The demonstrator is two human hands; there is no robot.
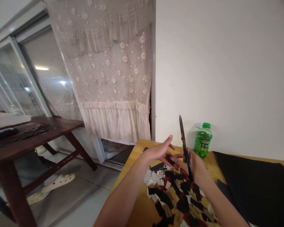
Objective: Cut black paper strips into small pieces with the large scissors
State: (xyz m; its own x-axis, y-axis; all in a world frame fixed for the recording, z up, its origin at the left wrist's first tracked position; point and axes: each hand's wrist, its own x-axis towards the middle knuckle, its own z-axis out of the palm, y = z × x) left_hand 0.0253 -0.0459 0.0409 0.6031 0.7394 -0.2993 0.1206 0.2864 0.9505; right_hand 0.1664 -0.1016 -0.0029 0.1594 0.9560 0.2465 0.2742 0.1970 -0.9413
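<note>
My right hand holds a pair of dark scissors, blades pointing up and handles down by the palm. Its fingertips also touch a small black piece between my hands. My left hand has its thumb raised, while its lower fingers support that same piece; their exact grip is partly hidden. Beneath both hands spreads a pile of small cut pieces in black, tan, white and dark red. A white piece printed with digits lies at the pile's left side.
A green bottle stands against the wall on the yellow wooden table. Large black sheet material covers the right side. Leftward, a dark brown table bears more scraps; a person's pale clog shows below. A lace curtain hangs behind.
</note>
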